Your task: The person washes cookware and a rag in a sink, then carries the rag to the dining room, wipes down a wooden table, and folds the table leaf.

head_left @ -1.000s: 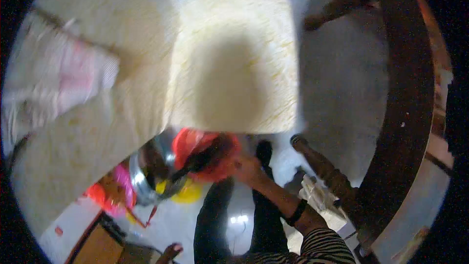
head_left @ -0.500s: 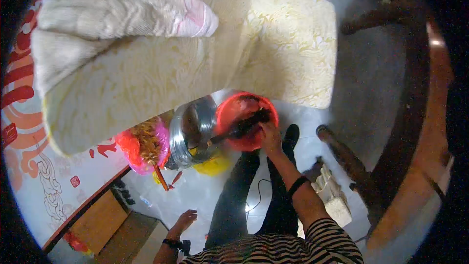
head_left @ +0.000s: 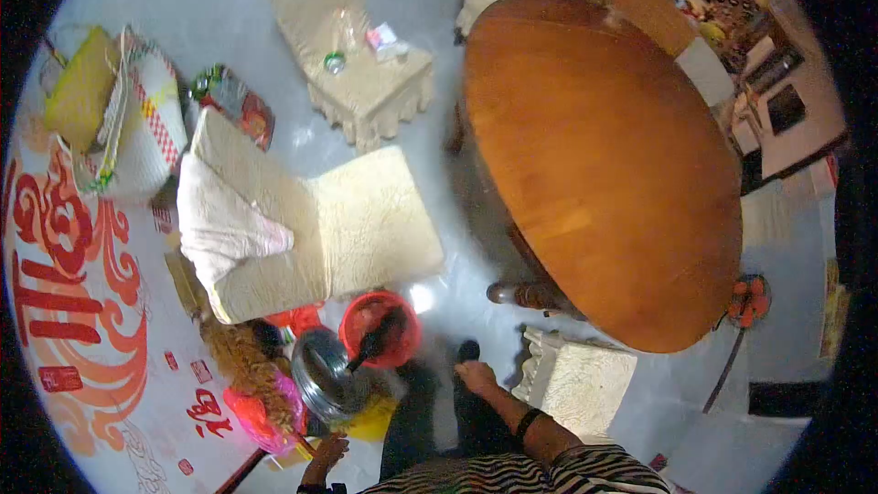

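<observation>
My right hand [head_left: 475, 376] hangs in front of my legs, just below and right of a red basin [head_left: 402, 348], and does not touch it. Its fingers look curled, but they are too small and blurred to read. A dark brush-like tool [head_left: 376, 337] leans in the basin. Low in the view, my left hand [head_left: 331, 448] has its fingers partly bent, near a yellow bag [head_left: 370, 419] and a feather duster [head_left: 274, 398] wrapped in pink and red plastic. A shiny metal bucket [head_left: 320, 375] stands beside the basin.
A covered chair [head_left: 375, 220] with a pale cloth [head_left: 224, 224] over its back stands ahead. To the right is a large oval wooden table [head_left: 594, 165], with a covered stool [head_left: 585, 380] below it. Another covered chair [head_left: 366, 82] holds small items. A rope-handled bag [head_left: 146, 137] lies left.
The view has risen and widened, bringing in the whole table and the far chair. My right hand has moved from the red basin's edge to beside my leg.
</observation>
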Demonstrator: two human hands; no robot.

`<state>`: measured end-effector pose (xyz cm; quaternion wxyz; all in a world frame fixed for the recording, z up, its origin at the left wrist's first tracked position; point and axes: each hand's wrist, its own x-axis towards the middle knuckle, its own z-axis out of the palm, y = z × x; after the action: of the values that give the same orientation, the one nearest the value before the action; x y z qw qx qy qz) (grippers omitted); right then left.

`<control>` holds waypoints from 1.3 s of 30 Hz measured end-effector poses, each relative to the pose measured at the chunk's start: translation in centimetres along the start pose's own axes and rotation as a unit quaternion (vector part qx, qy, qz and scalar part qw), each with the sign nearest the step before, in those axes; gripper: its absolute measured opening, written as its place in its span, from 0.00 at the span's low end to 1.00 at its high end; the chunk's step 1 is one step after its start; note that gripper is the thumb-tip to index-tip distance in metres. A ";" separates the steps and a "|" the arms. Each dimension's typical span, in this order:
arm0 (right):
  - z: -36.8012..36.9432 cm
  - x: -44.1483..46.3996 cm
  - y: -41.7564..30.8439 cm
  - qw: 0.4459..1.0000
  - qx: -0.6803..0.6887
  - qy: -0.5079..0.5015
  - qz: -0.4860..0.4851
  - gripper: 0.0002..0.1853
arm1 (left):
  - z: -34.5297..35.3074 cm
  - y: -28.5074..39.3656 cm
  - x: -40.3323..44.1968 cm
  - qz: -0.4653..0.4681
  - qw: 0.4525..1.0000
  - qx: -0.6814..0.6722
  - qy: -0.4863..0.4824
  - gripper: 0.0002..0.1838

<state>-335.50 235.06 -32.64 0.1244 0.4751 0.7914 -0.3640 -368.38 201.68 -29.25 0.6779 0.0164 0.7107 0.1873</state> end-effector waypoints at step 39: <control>-0.5 -37.5 9.9 0.647 0.710 0.235 0.147 0.20 | 33.3 44.6 -7.6 0.401 0.877 0.162 -0.211 0.39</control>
<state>-307.62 213.42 -16.45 -0.3892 0.5979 0.2133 -0.6675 -345.80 249.14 -9.41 0.6662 0.4489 0.5038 0.3175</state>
